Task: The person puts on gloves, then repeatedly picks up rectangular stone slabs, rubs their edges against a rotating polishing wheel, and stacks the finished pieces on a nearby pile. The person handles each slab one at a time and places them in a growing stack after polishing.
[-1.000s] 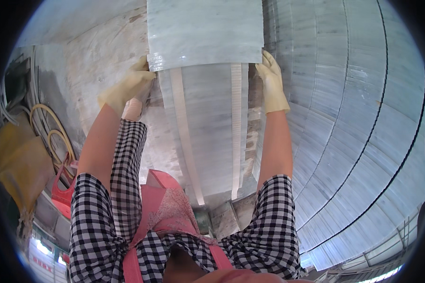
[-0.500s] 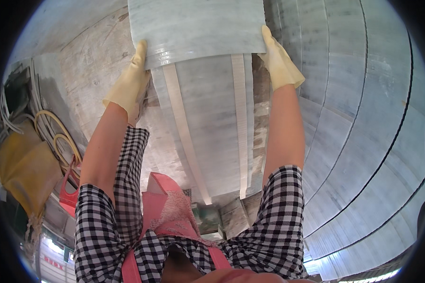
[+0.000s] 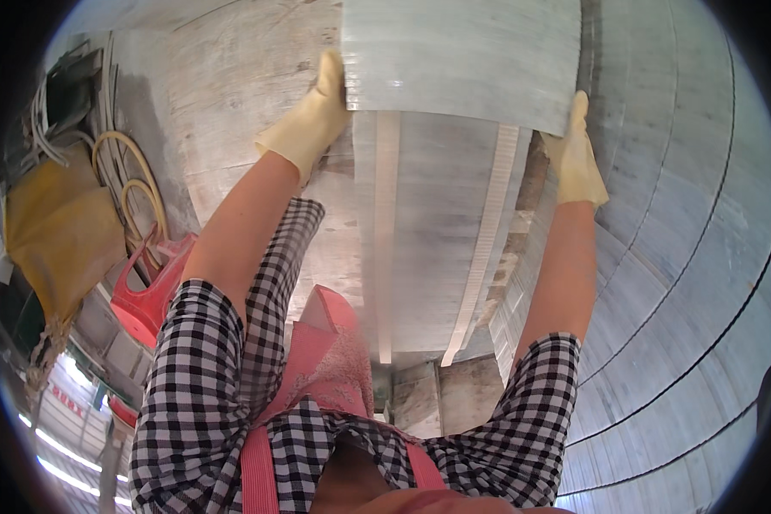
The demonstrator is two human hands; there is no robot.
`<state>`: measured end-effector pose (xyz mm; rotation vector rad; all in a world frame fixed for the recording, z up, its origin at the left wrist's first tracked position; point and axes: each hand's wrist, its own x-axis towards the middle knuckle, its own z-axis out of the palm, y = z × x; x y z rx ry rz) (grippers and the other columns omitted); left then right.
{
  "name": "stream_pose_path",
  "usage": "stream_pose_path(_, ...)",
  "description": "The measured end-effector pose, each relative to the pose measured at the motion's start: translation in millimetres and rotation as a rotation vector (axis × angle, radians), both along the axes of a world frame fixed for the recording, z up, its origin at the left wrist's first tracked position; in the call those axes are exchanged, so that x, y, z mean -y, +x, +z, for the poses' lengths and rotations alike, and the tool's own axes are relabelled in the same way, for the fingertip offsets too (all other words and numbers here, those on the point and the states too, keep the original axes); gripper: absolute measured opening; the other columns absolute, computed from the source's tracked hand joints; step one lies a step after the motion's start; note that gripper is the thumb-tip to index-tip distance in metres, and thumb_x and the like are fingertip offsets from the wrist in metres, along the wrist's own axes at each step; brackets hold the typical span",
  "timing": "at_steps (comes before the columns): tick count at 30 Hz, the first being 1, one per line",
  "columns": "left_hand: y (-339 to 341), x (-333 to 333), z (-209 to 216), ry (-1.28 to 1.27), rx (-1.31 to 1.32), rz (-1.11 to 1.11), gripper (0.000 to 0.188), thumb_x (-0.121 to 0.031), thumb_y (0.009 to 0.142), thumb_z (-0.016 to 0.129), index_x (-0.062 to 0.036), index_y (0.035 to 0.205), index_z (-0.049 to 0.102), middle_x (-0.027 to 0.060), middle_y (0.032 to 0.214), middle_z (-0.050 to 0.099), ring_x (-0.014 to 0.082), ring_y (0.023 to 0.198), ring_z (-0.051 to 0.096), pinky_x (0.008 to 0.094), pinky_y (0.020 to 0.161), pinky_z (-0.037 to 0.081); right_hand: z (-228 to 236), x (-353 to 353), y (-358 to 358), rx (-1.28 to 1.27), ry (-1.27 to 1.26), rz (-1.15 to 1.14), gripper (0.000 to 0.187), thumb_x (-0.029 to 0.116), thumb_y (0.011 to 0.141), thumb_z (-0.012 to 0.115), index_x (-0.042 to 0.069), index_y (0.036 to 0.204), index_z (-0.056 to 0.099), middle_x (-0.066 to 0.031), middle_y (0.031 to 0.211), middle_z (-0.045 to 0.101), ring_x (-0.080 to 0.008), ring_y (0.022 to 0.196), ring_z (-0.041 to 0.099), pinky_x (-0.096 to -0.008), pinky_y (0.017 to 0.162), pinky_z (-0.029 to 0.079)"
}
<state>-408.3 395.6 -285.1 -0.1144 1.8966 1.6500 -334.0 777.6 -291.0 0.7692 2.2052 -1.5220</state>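
My left hand [image 3: 307, 122], in a pale yellow rubber glove, grips the near left edge of a wide pale grey slab [image 3: 461, 60], its thumb up along the side. My right hand [image 3: 576, 158], gloved alike, holds the opposite edge at the near right corner. The fingers of both hands are partly hidden under the slab. Beneath it lies another pale grey slab [image 3: 437, 231], closer to me. Two long cream strips run along that lower slab, a left strip [image 3: 386, 231] and a right strip [image 3: 484, 236]. The held slab overlaps their far ends.
Long grey slabs [image 3: 651, 248] with dark gaps between them fill the right side. On the left are a worn pale board [image 3: 248, 94], a red plastic stool [image 3: 150, 300], a mustard-coloured cloth [image 3: 60, 231] and a beige hose [image 3: 133, 158]. My pink apron [image 3: 330, 360] hangs in front.
Both hands and the held slab have shifted to the right in the picture, while the whole view has shifted too. The grip on both edges stays the same.
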Motion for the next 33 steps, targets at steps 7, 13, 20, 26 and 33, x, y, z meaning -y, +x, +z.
stream_pose_path(7,7,-8,35,0.293,0.266,0.246,0.07,-0.04,0.103,0.051,-0.003,0.157,0.027,0.0184,0.152,0.045,0.0271,0.141,0.043,0.0373,0.115,0.035,46,32,-5,0.053,0.159,-0.048,0.05,0.034,0.104,0.055,0.012,0.148,0.044,-0.0133,0.137,0.061,-0.0256,0.124,0.058,-0.0334,0.106,0.043)
stream_pose_path(13,23,-13,51,0.036,0.284,0.368,0.089,-0.056,0.096,0.059,-0.0073,0.16,0.021,0.0152,0.156,0.04,0.0257,0.145,0.037,0.0354,0.117,0.03,46,32,-9,0.118,-0.312,-0.551,0.057,0.039,0.104,0.055,0.0,0.145,0.045,-0.0138,0.137,0.059,-0.0219,0.124,0.056,-0.0305,0.105,0.043)
stream_pose_path(20,22,-7,70,0.005,0.225,0.211,0.1,-0.028,0.087,0.079,-0.006,0.161,0.015,0.0199,0.155,0.04,0.027,0.145,0.037,0.0381,0.117,0.031,39,44,-11,-0.093,-0.41,-0.619,0.06,0.042,0.104,0.053,-0.003,0.144,0.046,-0.0137,0.141,0.056,-0.0215,0.128,0.053,-0.0318,0.107,0.041)
stream_pose_path(26,19,-8,77,-0.017,0.283,0.203,0.094,-0.014,0.09,0.073,-0.0096,0.162,0.012,0.0172,0.156,0.039,0.0251,0.144,0.038,0.0394,0.118,0.031,52,29,-13,0.047,-0.29,-0.468,0.063,0.041,0.102,0.057,0.0,0.148,0.044,-0.0107,0.148,0.049,-0.0213,0.135,0.047,-0.0345,0.112,0.037)
stream_pose_path(33,33,-31,55,0.152,0.213,0.48,0.086,-0.036,0.093,0.069,-0.0051,0.158,0.022,0.017,0.153,0.043,0.0294,0.142,0.04,0.0372,0.118,0.029,55,41,-16,0.026,-0.25,-0.518,0.061,0.04,0.101,0.058,0.003,0.148,0.045,-0.0083,0.145,0.053,-0.0213,0.132,0.05,-0.0354,0.107,0.04)
